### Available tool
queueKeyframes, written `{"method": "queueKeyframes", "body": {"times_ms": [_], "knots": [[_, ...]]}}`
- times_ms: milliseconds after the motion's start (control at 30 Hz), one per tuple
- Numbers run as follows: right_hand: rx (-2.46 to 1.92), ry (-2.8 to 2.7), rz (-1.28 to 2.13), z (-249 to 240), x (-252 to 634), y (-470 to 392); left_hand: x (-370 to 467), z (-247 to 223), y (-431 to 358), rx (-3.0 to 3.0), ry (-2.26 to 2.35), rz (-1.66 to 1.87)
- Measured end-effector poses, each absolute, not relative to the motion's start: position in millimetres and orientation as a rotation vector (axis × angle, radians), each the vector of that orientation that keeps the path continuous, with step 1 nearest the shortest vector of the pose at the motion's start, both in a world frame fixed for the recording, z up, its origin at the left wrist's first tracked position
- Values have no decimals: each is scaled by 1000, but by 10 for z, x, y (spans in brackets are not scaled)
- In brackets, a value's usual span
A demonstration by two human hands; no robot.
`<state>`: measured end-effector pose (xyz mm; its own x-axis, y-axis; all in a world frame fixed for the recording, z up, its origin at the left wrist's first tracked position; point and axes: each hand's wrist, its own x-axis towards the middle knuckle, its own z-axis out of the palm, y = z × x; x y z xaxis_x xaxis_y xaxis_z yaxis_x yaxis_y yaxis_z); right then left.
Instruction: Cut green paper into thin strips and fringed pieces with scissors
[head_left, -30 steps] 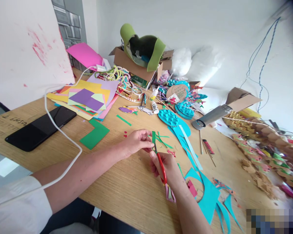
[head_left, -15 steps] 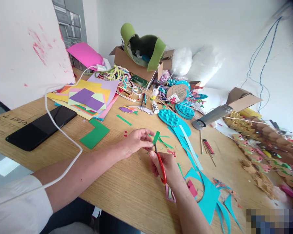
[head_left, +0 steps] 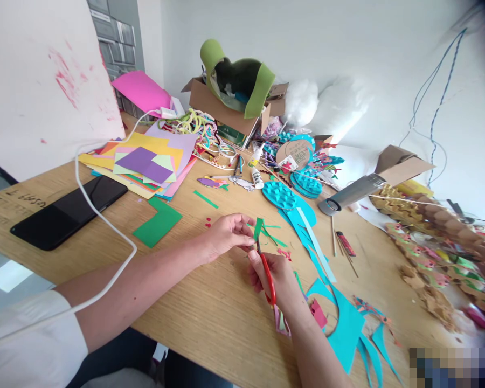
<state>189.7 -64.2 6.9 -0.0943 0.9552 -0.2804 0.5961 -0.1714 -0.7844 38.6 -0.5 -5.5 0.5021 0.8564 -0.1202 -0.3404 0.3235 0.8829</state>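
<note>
Between the fingertips of my left hand (head_left: 236,231) is a small green paper strip (head_left: 258,226), pinched at its left side. My right hand (head_left: 272,275) grips a pair of red-handled scissors (head_left: 269,275); their dark blades reach up to the strip's lower end. My fingers hide part of the blades, so how far they are apart I cannot tell. Thin green paper slivers (head_left: 271,235) lie just beyond the strip. Left of my left hand rests a larger green paper piece (head_left: 157,223), with a narrow green strip (head_left: 206,199) farther back.
A phone (head_left: 70,213) and a stack of coloured paper (head_left: 137,161) lie at the left. A white cable (head_left: 121,237) crosses above my left forearm. Blue paper scraps (head_left: 345,323), a metal tube-shaped flask (head_left: 351,194) and egg-carton pieces (head_left: 424,210) occupy the right. A glue bottle (head_left: 257,179) stands behind.
The green strip has tilted slightly more upright at the scissor blades. Both hands stay almost in the same place, still holding the same things.
</note>
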Motion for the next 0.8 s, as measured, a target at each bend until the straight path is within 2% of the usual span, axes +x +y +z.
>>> {"method": "queueKeyframes", "body": {"times_ms": [800], "knots": [[-1803, -1675, 1146, 123, 1874, -658, 368, -49, 1, 946, 656, 859]]}}
